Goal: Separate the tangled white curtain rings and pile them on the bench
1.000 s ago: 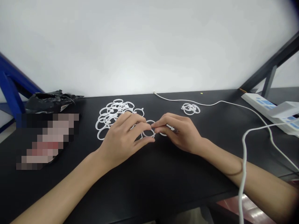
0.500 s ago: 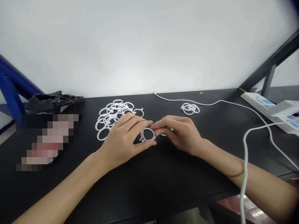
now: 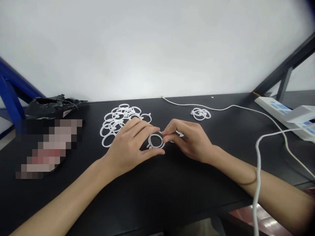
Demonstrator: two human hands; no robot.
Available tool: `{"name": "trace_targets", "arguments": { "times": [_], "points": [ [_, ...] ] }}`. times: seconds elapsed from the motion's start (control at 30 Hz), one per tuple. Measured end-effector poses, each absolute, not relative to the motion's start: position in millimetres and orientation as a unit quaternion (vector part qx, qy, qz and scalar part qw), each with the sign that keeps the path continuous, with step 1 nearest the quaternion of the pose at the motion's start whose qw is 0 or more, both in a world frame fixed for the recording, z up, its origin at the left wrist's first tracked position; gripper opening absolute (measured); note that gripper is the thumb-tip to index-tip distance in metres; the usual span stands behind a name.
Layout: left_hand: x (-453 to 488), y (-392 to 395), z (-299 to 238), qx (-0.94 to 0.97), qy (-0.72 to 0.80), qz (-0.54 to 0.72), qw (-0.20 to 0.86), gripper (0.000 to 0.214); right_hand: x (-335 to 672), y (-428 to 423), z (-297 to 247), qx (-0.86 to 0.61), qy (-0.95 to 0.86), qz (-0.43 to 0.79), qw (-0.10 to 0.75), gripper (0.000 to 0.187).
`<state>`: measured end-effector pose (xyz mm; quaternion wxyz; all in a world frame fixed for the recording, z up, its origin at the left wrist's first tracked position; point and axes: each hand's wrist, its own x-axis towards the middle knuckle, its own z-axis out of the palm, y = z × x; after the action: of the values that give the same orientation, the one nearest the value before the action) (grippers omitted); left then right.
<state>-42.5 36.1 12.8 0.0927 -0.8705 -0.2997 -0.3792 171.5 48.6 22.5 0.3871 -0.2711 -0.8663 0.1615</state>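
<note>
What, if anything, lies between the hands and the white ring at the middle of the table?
Nothing visible. The left hand and right hand both pinch the white ring directly, just above the black table.

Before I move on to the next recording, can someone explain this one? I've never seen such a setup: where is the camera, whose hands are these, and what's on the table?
There is no machine here: a person works with two bare hands, and the only camera sits on their head, looking forward and down. The left hand holds a white ring between thumb and fingers. The right hand pinches a small white piece right beside that ring, mostly hidden. On the black table lie a pile of rings, a smaller cluster, a white cable, a power strip at the right and a black bag at the left.
</note>
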Motion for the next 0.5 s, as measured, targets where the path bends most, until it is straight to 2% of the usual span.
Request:
{"name": "trace_targets", "arguments": {
  "times": [0.5],
  "points": [
    [-45.0,38.3,11.2,-0.876,-0.299,-0.369,0.084,0.044,171.0,47.3,22.8,-0.315,-0.843,0.197,0.389,0.015]
  ]
}}
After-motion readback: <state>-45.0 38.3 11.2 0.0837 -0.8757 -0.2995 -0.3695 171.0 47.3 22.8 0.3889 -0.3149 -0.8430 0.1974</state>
